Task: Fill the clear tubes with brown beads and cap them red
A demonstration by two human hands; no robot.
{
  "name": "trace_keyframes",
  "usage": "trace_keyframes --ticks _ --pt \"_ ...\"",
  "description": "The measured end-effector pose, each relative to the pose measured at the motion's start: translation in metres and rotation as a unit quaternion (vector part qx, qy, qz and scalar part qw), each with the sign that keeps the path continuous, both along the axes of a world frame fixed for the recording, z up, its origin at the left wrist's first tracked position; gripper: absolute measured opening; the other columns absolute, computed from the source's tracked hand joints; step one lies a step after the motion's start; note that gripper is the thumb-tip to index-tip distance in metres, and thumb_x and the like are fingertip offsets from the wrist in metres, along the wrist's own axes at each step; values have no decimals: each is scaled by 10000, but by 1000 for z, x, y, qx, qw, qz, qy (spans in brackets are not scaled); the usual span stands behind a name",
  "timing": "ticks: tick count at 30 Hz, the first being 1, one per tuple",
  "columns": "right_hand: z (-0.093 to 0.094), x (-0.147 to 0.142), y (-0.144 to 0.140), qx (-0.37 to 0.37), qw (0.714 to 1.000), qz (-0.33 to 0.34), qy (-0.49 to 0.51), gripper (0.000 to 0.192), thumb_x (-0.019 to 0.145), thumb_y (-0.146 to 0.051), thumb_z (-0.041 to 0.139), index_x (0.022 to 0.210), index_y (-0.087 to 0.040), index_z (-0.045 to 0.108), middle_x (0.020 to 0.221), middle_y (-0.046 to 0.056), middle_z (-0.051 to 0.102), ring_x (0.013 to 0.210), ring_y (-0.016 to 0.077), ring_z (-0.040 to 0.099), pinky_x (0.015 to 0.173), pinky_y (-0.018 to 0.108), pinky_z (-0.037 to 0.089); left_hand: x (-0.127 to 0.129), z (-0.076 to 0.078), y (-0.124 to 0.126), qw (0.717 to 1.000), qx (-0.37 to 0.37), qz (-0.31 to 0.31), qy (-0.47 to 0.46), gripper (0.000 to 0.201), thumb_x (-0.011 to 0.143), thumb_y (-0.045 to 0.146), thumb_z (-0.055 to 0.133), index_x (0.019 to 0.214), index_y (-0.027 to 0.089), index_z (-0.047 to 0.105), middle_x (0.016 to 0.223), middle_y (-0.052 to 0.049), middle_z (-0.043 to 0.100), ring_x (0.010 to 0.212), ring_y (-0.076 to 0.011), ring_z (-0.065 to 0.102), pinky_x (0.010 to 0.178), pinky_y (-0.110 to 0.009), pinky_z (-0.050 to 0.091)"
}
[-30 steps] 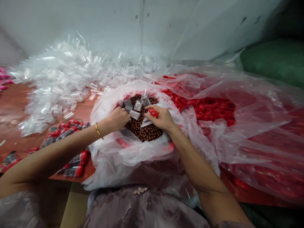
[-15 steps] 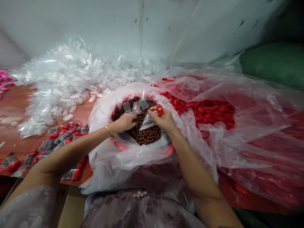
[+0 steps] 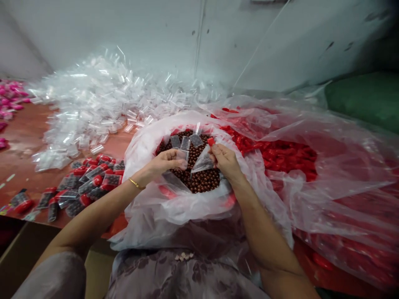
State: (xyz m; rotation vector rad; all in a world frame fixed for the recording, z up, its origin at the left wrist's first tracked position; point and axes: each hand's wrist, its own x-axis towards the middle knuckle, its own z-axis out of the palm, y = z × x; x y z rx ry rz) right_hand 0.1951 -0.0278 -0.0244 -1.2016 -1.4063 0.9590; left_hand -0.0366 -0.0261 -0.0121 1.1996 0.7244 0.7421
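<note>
A white plastic bag [image 3: 146, 207] lines a tub that holds many small round brown beads [image 3: 204, 180]. Over its left side, my left hand [image 3: 166, 162] is closed on a small flat clear plastic container [image 3: 183, 158]. My right hand [image 3: 227, 160], at the right side, pinches a clear funnel-like plastic cone [image 3: 202, 162] and also has a red cap [image 3: 211, 141] between its fingers. The cone's narrow end points left and down, above the beads. Several more clear containers [image 3: 195, 139] rest on the beads behind my left hand.
Clear containers form a large pile [image 3: 90, 95] at the back left. Filled red-capped containers [image 3: 93, 178] lie on the red table [image 3: 25, 137] to the left. Red caps [image 3: 286, 160] fill a clear bag at right. Pink pieces [image 3: 12, 97] sit far left; a green sack [image 3: 364, 99] far right.
My left hand has risen slightly from the beads and now shows the clear container in its fingers. In my right hand the red cap is turned differently. The whole view has shifted a little.
</note>
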Motion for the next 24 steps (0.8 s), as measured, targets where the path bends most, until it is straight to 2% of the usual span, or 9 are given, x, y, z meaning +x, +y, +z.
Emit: trace_keyframes --ticks 2,4,6,8,11,14,20,22,24 --pt "-1 -1 0 15 1000 -4 -22 516 760 -723 547 741 -209 571 541 -48 489 384 66 358 360 234 261 2 -1 -1 995 36 29 89 415 776 272 677 1145 126 556 776 -10 665 652 -120 642 689 -254 496" --pt "-1 -1 1 29 999 -3 -45 514 769 -721 538 750 -208 580 549 -44 503 403 71 367 372 236 258 5 1 -2 962 134 47 234 496 834 245 578 1310 147 478 712 7 654 600 -132 626 654 -259 480" --pt "-1 -1 1 37 998 2 -59 514 778 -718 529 751 -208 587 546 -43 500 424 78 381 386 237 264 6 9 -2 892 260 12 370 484 871 200 478 1354 179 485 761 -13 686 645 -149 636 693 -269 473" --pt "-1 -1 1 37 997 5 -61 523 776 -725 523 756 -207 590 540 -45 496 431 80 383 397 237 269 4 19 0 812 355 -68 458 469 867 129 406 1294 220 578 879 -31 719 732 -158 652 740 -264 461" --pt "0 -1 1 30 998 6 -56 539 767 -737 520 769 -203 594 530 -48 491 429 80 377 408 239 270 0 31 8 703 448 -186 520 529 812 49 412 1226 286 640 876 -20 730 737 -152 641 683 -234 433" --pt "0 0 1 30 998 9 -59 532 780 -725 517 783 -199 599 529 -48 491 437 80 380 418 236 273 0 32 18 624 516 -226 541 501 834 55 430 1216 302 638 818 -37 700 712 -149 613 629 -226 407" --pt "1 1 0 42 997 7 -71 527 799 -712 502 771 -195 600 535 -44 487 472 85 408 439 229 295 5 28 24 557 582 -197 559 314 944 313 425 1118 198 659 1075 -139 610 807 -184 604 667 -276 446" --pt "3 0 -1 43 996 9 -74 532 801 -714 498 757 -193 595 534 -44 483 476 83 412 445 227 301 2 34 22 561 563 -196 575 300 933 298 442 1041 127 663 1050 -155 627 796 -186 609 687 -283 452" --pt "5 0 -2 43 996 11 -72 538 801 -717 493 765 -190 599 528 -45 478 477 83 414 449 226 303 -2 42 20 580 514 -220 593 264 902 285 478 944 110 671 893 -119 665 723 -180 607 669 -278 444"
